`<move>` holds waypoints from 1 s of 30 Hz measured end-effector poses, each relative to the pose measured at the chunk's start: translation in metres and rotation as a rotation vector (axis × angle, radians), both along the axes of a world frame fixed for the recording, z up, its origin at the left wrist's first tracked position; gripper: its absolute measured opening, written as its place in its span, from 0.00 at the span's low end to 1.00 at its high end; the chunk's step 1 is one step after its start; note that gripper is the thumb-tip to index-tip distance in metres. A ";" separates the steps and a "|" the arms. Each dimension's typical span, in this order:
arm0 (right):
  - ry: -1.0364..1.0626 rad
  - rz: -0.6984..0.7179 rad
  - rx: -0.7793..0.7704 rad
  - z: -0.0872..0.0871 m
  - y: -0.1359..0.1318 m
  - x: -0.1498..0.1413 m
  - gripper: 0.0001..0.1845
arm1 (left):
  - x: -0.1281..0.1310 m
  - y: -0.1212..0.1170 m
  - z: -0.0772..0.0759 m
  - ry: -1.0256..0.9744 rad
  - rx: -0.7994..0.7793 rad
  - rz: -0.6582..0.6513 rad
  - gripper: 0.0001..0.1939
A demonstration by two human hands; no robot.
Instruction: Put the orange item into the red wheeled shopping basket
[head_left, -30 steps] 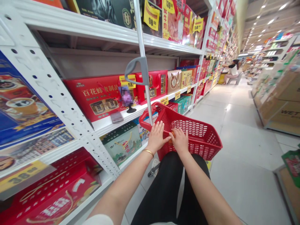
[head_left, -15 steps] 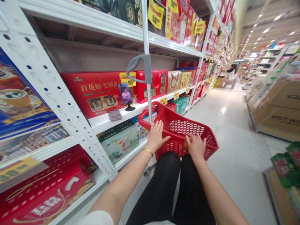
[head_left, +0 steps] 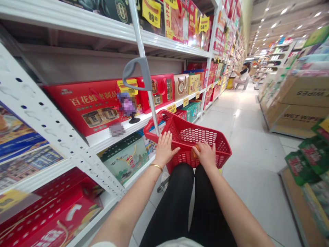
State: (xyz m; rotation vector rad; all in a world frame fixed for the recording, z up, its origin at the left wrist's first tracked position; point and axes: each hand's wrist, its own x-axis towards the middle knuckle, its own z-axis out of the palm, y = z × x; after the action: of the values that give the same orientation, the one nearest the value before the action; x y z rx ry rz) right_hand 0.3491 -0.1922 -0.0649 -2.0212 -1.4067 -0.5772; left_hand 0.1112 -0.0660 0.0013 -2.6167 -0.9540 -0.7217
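Note:
A red plastic shopping basket [head_left: 221, 145] with a perforated wall stands in front of my knees, with a metal pole [head_left: 140, 37] and grey handle [head_left: 137, 73] at its left end. My left hand [head_left: 164, 149] rests on the basket's near left rim, fingers stretched out and thumb apart. At the middle of the near rim, my right hand [head_left: 206, 156] is curled around a small orange-brown object [head_left: 196, 151]. Most of that object is hidden by the fingers, so its kind is unclear.
White shelving [head_left: 102, 144] runs along the left, holding red gift boxes [head_left: 84, 106] and a small purple figure [head_left: 128, 104]. Cartons [head_left: 298, 99] and green packs [head_left: 303, 164] line the right side. A seated person [head_left: 243, 75] is farther down the tiled aisle [head_left: 246, 164].
The basket, both hands and the shelves appear shifted left in view, and more of the right-side goods show. Both hands keep their positions on the basket.

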 end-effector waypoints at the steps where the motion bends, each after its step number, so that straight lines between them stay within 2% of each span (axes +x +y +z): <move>1: -0.004 -0.037 -0.006 -0.005 -0.011 0.015 0.24 | 0.000 0.000 0.000 -0.006 -0.003 -0.004 0.45; 4: -0.001 -0.122 0.000 -0.012 -0.030 0.043 0.23 | 0.001 0.001 -0.001 -0.020 -0.009 -0.012 0.44; 6: -0.007 -0.134 0.016 -0.012 -0.026 0.041 0.24 | 0.001 0.001 -0.002 -0.033 -0.008 -0.009 0.44; 13: -0.030 0.099 0.059 0.009 0.039 -0.044 0.28 | -0.001 -0.003 -0.003 0.000 0.012 -0.030 0.43; 16: 0.000 0.109 0.046 0.016 0.046 -0.054 0.27 | -0.002 -0.005 -0.003 0.022 0.013 -0.040 0.43; 18: -0.004 0.091 0.025 0.015 0.036 -0.043 0.26 | -0.001 -0.007 -0.002 0.022 0.008 -0.037 0.44; 21: -0.019 0.011 -0.002 0.003 0.007 -0.007 0.26 | 0.002 -0.009 0.003 0.040 0.003 -0.061 0.45; 24: -0.028 -0.088 -0.007 -0.011 -0.024 0.033 0.26 | 0.009 -0.005 0.014 0.093 0.012 -0.132 0.40; 26: -0.024 -0.140 0.003 -0.017 -0.035 0.051 0.26 | 0.017 0.001 0.022 0.113 0.034 -0.164 0.36; 28: -0.013 -0.173 0.021 -0.018 -0.034 0.054 0.27 | 0.025 0.008 0.027 0.116 0.062 -0.182 0.36; 30: -0.015 -0.161 0.035 -0.016 -0.023 0.041 0.27 | 0.033 0.013 0.028 0.110 0.084 -0.178 0.39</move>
State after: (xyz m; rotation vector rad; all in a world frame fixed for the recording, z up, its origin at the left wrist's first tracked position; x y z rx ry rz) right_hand 0.3901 -0.2157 -0.0806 -2.1190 -1.2406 -0.6820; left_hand 0.1440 -0.0532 0.0295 -2.6590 -0.6514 -0.6354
